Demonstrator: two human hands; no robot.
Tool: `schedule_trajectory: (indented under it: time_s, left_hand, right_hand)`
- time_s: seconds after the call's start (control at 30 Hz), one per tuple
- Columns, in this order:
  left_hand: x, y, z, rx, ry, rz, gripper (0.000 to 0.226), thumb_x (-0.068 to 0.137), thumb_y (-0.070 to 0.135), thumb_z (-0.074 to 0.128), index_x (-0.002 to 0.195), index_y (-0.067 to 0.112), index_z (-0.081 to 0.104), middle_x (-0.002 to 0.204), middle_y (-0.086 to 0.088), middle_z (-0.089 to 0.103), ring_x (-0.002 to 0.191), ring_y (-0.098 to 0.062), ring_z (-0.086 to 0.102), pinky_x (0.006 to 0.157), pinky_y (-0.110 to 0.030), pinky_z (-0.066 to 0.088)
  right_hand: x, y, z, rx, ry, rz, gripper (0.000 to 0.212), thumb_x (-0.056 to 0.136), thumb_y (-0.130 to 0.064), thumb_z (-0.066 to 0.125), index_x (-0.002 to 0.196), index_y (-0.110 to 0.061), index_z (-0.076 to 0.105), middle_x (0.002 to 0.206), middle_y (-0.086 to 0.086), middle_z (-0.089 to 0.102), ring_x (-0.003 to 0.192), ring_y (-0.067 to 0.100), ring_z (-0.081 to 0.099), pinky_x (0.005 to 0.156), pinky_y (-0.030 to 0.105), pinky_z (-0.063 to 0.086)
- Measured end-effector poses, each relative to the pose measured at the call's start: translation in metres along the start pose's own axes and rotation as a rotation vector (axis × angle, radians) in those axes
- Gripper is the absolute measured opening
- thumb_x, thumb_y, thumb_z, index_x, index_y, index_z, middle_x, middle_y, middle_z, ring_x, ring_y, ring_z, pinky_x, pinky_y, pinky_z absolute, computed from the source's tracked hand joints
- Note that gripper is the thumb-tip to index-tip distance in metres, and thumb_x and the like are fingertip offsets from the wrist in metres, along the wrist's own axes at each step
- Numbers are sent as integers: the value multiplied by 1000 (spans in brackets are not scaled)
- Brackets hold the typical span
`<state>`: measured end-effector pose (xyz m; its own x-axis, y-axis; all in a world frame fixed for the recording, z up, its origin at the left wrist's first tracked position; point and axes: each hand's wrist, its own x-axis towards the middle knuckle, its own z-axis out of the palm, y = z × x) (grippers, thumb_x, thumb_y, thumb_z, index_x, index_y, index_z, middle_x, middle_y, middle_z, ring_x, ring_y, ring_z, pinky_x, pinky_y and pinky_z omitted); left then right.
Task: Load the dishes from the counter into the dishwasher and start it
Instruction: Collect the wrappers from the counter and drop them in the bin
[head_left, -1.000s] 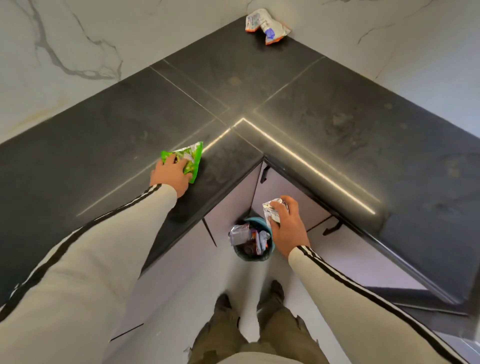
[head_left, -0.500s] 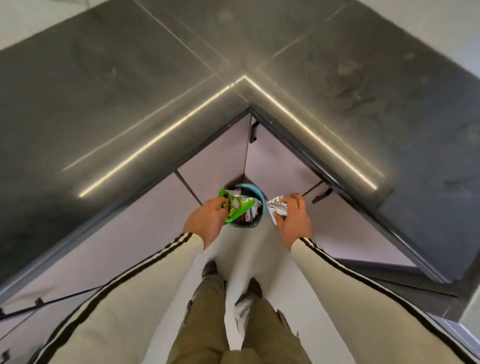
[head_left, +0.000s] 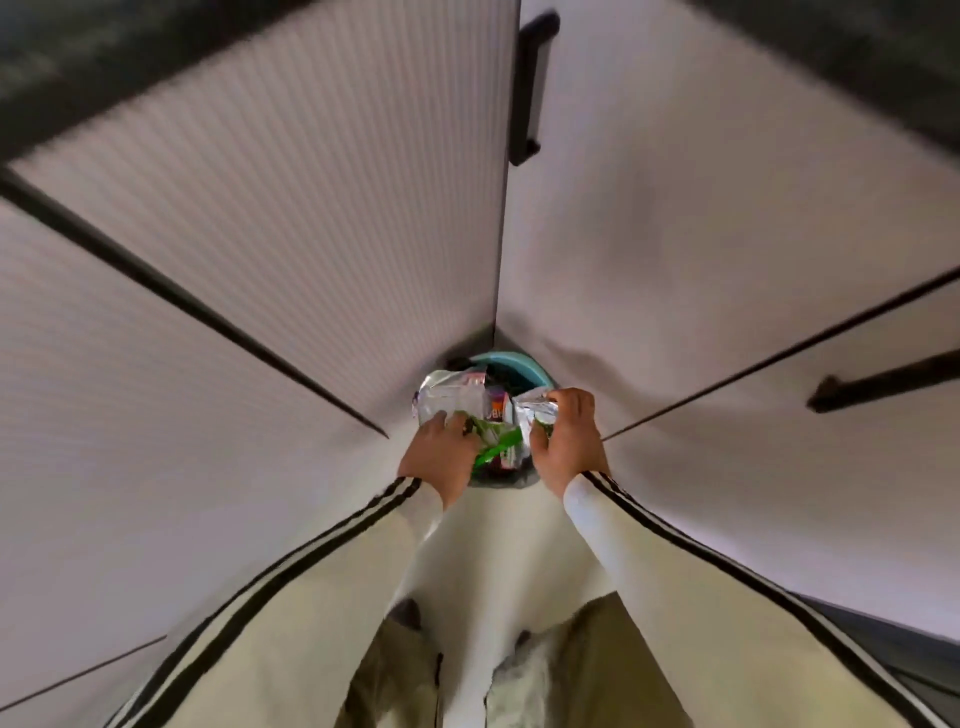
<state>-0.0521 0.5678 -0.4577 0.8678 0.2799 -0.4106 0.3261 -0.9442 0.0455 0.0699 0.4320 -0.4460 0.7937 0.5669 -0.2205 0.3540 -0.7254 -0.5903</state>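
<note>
White corner cabinets (head_left: 260, 260) meet behind a teal-rimmed bin (head_left: 506, 359) on the floor (head_left: 498, 545), stuffed with wrappers. Left hand (head_left: 439, 454) pinches a green wrapper (head_left: 493, 448) over the bin's mouth; right hand (head_left: 566, 441), just beside it, grips a crumpled silver wrapper (head_left: 535, 410), fingers curled.

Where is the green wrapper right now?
Head view, centre: the left hand grips the crumpled green plastic wrapper over the round blue bin, beside the right hand.

bin (head_left: 511, 362) mostly hidden under wrappers (head_left: 451, 397), countertop (head_left: 78, 67) blurred
</note>
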Motion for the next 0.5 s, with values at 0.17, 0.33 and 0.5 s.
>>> schedule_trajectory:
  time_s: [0.17, 0.33, 0.5]
  left_hand:
    - [60, -11, 80, 103, 62, 20, 46, 94, 16, 53, 140, 16, 51, 151, -15, 35, 141, -40, 28, 117, -49, 27]
    - [72, -21, 119, 72, 116, 68, 63, 82, 17, 65, 142, 14, 46, 151, -15, 36, 142, -44, 26, 117, -52, 26]
    - [44, -25, 102, -4, 144, 116, 68, 73, 28, 66, 138, 13, 52, 152, -12, 40, 140, -44, 33, 117, -57, 25]
  right_hand:
    - [61, 44, 80, 6, 45, -32, 40, 88, -18, 66, 122, -11, 47, 126, 9, 44, 99, 32, 61, 84, 34, 50]
    - [90, 64, 123, -69, 13, -93, 50, 88, -28, 64, 132, -13, 45, 134, 10, 43, 114, 29, 53, 95, 38, 47]
    - [72, 54, 112, -142, 31, -52, 65, 89, -37, 59, 145, -14, 35, 147, 11, 36, 128, 31, 45, 101, 44, 46]
